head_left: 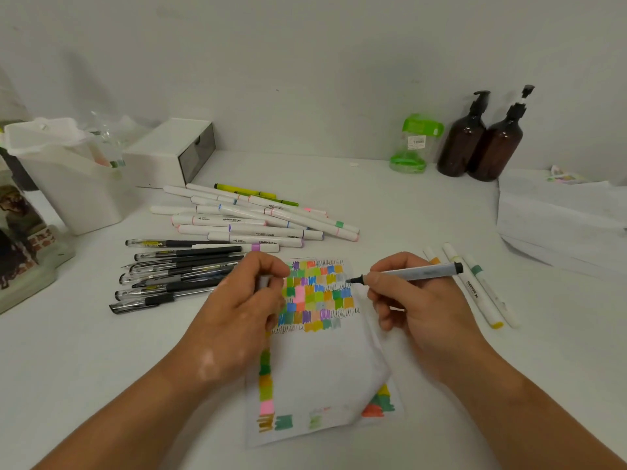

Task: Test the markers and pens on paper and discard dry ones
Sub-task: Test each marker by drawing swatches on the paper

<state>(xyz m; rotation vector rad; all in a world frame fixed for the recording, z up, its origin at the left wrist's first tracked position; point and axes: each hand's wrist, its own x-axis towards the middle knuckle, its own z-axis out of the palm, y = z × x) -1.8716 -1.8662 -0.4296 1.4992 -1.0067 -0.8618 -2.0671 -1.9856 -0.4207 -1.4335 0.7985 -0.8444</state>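
Note:
A sheet of paper (325, 361) lies on the white table, covered at its top with several coloured test patches and scribbles. My right hand (410, 307) grips a grey marker (424, 271), uncapped, its dark tip pointing left just above the patches. My left hand (244, 303) rests at the paper's left edge, fingers curled round a small pale object, probably the marker's cap (264, 283). A pile of white markers (258, 222) lies behind the paper. Several black pens (176, 273) lie to its left. Three white markers (475, 283) lie to the right.
A white bin (71, 184) with a plastic liner stands at back left, beside a white box (169, 150). Two brown pump bottles (481, 140) and a green container (412, 144) stand by the wall. Stacked white paper (559, 222) lies at right. A decorated item (23, 239) sits at the left edge.

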